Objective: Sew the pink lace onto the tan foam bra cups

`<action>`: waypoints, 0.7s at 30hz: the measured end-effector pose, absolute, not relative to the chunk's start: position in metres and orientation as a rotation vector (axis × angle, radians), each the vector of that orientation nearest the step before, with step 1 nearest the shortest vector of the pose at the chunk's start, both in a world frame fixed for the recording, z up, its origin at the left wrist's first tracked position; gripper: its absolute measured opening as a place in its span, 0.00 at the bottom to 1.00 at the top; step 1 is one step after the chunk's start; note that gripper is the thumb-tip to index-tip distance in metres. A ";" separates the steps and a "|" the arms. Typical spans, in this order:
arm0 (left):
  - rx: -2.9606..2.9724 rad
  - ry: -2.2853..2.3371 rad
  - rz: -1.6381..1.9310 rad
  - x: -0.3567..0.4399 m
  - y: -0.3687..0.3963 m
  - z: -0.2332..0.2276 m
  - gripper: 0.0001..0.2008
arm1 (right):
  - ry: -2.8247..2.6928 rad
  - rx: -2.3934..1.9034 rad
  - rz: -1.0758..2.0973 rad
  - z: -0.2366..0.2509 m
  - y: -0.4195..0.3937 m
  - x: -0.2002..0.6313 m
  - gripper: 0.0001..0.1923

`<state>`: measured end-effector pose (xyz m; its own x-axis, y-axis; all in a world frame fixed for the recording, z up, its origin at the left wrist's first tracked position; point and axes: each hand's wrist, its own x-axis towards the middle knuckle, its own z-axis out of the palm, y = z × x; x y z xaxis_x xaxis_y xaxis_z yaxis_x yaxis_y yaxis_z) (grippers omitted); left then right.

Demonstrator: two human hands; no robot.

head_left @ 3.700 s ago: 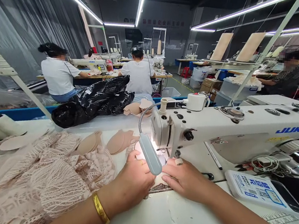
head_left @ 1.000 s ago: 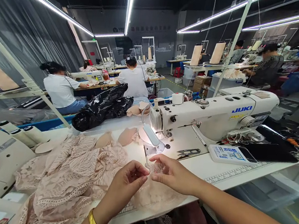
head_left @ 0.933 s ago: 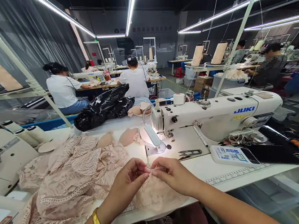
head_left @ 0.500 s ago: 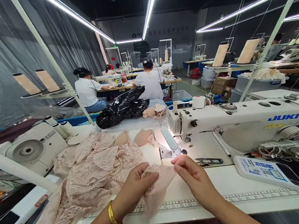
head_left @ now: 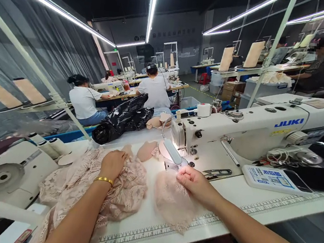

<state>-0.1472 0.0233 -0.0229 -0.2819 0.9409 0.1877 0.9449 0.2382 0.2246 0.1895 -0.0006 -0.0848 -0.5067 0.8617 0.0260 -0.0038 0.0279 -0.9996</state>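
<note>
Lace piece (head_left: pixel 171 201) under right hand (head_left: pixel 194 182); left hand (head_left: pixel 112 164) on lace pile (head_left: pixel 124 191).

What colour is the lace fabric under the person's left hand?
Pale pink lace fabric, with an openwork pattern; the left hand rests on it, seen in the head view.

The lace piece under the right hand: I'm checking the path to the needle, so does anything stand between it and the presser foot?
The lace piece lies under the right hand, just short of the machine head. The gooseneck lamp hangs low over that gap; whether it blocks the table-level path cannot be told.
</note>
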 end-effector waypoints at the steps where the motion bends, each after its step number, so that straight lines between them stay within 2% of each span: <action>1: -1.862 -2.439 -0.472 -0.147 0.023 -0.024 0.10 | -1.667 -0.939 1.456 -0.084 -0.001 0.190 0.15; 4: -1.777 -2.356 -0.617 -0.145 0.021 -0.013 0.11 | -1.862 -1.054 0.997 -0.082 -0.002 0.192 0.10; 7: -1.641 -2.289 -0.857 -0.137 0.009 0.003 0.16 | -1.926 -1.005 0.554 -0.082 -0.003 0.194 0.10; 10: -1.728 -2.320 -1.157 -0.115 -0.017 0.008 0.18 | -1.877 -0.953 0.339 -0.079 -0.007 0.196 0.10; 12: -1.934 -2.397 -1.484 -0.093 -0.037 0.002 0.19 | -1.853 -0.935 0.426 -0.076 -0.009 0.198 0.09; 15: -2.177 -2.504 -1.796 -0.061 -0.061 -0.015 0.18 | -1.799 -0.963 0.863 -0.070 -0.009 0.200 0.07; 18: -2.305 -2.561 -1.924 -0.041 -0.070 -0.031 0.16 | -1.710 -0.986 1.249 -0.065 -0.006 0.202 0.08; 21: -2.392 -2.573 -1.888 -0.031 -0.068 -0.041 0.15 | -1.669 -0.979 1.364 -0.063 -0.003 0.204 0.14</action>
<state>-0.0312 -0.0678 -0.0408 -0.0647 0.9978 -0.0111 0.2887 0.0293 0.9570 0.2042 -0.0028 -0.0626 -0.4217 0.9028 0.0841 0.0971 0.1372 -0.9858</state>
